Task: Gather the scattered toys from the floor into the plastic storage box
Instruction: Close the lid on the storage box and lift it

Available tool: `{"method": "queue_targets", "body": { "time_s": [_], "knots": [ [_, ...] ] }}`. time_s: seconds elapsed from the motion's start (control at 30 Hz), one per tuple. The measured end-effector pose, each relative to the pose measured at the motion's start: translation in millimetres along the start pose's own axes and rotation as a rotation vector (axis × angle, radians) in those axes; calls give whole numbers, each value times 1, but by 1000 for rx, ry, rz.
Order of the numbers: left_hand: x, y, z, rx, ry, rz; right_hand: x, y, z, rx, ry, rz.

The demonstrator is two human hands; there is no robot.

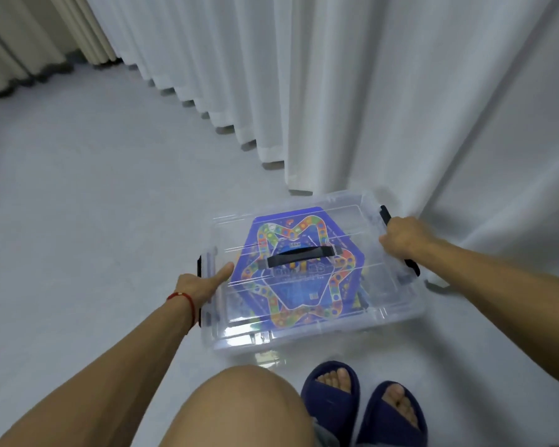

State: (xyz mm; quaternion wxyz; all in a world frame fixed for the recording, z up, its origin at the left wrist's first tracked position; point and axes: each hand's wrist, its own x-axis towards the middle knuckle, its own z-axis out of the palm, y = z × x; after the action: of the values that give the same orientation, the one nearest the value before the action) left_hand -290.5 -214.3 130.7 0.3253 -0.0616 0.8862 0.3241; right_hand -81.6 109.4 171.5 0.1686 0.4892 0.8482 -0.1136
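While both hands grip the end latches of the closed plastic storage box [317, 272] on the floor by the curtain [368, 91], left hand [204, 287] at the left latch and right hand [400, 235] at the right, unlatching or latching seems underway, so the next move likely calls for working both clips together.

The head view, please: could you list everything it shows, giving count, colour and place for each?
Plastic storage box: one, clear, lid on, on the floor by the curtain.
Carry handle: one, black, centre of the lid.
Side latches: two, black, one at each end of the box.
Game board: one, blue with multicoloured track, inside the box, seen through the lid.
Curtains: white, behind the box; beige far left.
Floor: pale grey.
Slippers: two, dark blue, on the feet.
Bracelet: one, red, left wrist.
Left hand: grips the box's left end.
Right hand: grips the right end.
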Motion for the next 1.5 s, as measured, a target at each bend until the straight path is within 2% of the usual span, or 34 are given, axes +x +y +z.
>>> {"method": "queue_targets", "body": {
  "time_s": [0.07, 0.2, 0.33, 0.5, 0.63, 0.7, 0.87, 1.0, 1.1, 1.17, 1.33, 1.5],
  "knots": [
    [2, 7, -3, 15, 14, -7, -2, 5, 1, -29, -14, -20],
    [-2, 23, 4, 307, 206, 129, -5, 13, 7, -1, -28, -25],
    [-12, 20, 12, 230, 237, 183, -5, 16, 12, 39, -8, -14],
    [-1, 33, 17, 245, 283, 265, -1, 9, 25, 149, 86, 78],
    [17, 44, 23, 249, 331, 350, -7, -9, 47, 343, 347, 209],
    [26, 46, 27, 185, 362, 382, 2, -9, 55, 359, 413, 232],
    [28, 46, 32, 161, 477, 401, 10, -4, 55, 513, 406, 250],
    [24, 54, 31, 258, 511, 323, 7, -12, 48, 444, 405, 251],
    [17, 67, 27, 355, 491, 245, 1, -16, 46, 394, 396, 250],
    [11, 78, 27, 320, 437, 186, -1, -19, 38, 412, 333, 241],
    [11, 106, -1, -127, 138, -104, -3, -12, -14, 592, -1, 296],
    [-30, 142, -86, -366, -15, -262, -37, -33, -112, 726, -99, 257]
  ]
}}
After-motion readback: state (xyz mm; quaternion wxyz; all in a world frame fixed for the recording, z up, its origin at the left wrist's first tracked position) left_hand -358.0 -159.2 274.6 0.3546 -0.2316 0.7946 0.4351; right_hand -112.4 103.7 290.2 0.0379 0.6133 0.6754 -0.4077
